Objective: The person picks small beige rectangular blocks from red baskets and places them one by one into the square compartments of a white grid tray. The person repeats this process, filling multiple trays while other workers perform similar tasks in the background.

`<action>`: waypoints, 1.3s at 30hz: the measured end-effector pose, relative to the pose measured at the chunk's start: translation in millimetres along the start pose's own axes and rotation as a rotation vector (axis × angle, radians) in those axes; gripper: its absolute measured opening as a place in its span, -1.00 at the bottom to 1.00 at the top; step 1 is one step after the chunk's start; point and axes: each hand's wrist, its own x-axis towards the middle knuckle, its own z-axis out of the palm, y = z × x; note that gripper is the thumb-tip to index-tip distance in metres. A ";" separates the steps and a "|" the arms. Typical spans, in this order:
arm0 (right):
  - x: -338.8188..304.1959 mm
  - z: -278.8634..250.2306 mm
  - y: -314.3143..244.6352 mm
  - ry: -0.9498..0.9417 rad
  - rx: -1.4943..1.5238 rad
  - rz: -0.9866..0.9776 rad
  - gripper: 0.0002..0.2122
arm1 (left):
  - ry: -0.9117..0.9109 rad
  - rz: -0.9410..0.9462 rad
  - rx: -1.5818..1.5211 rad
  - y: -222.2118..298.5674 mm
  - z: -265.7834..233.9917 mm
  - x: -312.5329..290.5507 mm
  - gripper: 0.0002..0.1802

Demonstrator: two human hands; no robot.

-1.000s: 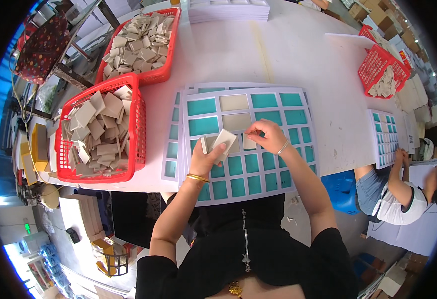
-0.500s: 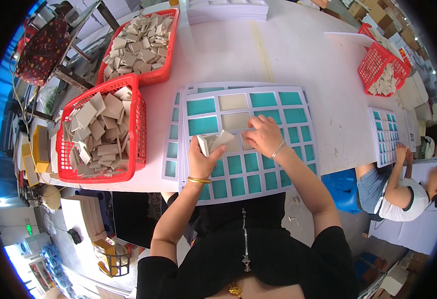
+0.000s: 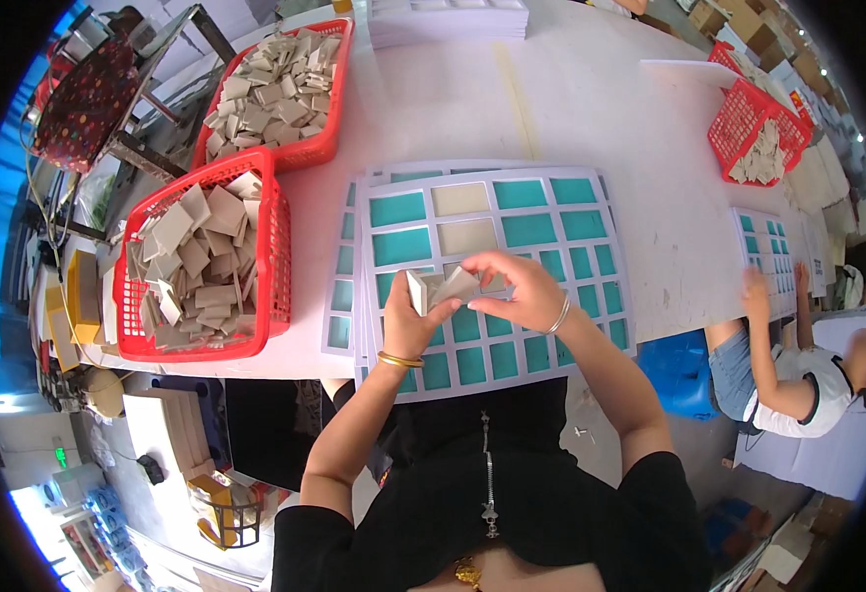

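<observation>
A white grid board (image 3: 413, 185) with teal cells lies on top of a stack of similar boards before me. Beige pieces fill two of its upper cells, one of them a beige card (image 3: 461, 200); further beige shows partly under my hands. My left hand (image 3: 410, 321) is closed on several small beige cards (image 3: 452, 285), held fanned above the board's middle. Beside them, my right hand (image 3: 522, 291) has its thumb and forefinger apart at the cards' right edge. Whether those fingertips touch a card I cannot tell.
Two red baskets heaped with beige pieces stand at the left, a nearer basket (image 3: 280, 257) and a farther basket (image 3: 339, 109). White boards (image 3: 450, 28) are stacked at the far edge. At right, a co-worker (image 3: 788, 385) works over another grid board (image 3: 766, 257), near a red basket (image 3: 734, 123).
My right hand has come off the board's middle cells and moved down to the cards in my left hand, its fingers spreading. My left hand shifted slightly right. The co-worker's hands moved apart.
</observation>
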 end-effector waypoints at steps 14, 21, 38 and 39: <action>-24.7 34.8 44.2 -0.054 -0.123 0.104 -0.89 | 0.094 -0.050 -0.127 0.2 -21.6 -9.8 -0.65; -20.6 53.3 36.5 0.016 -0.615 -0.120 -0.87 | 0.034 -0.055 0.056 10.3 -24.8 -16.5 -0.65; -29.6 -0.4 7.3 0.262 0.100 0.126 -0.84 | 0.042 0.063 0.063 35.0 -11.3 -10.3 -0.50; -32.6 -11.3 10.4 0.217 -0.020 0.116 -0.86 | 0.013 -0.070 -0.079 36.8 -16.4 -10.4 -0.49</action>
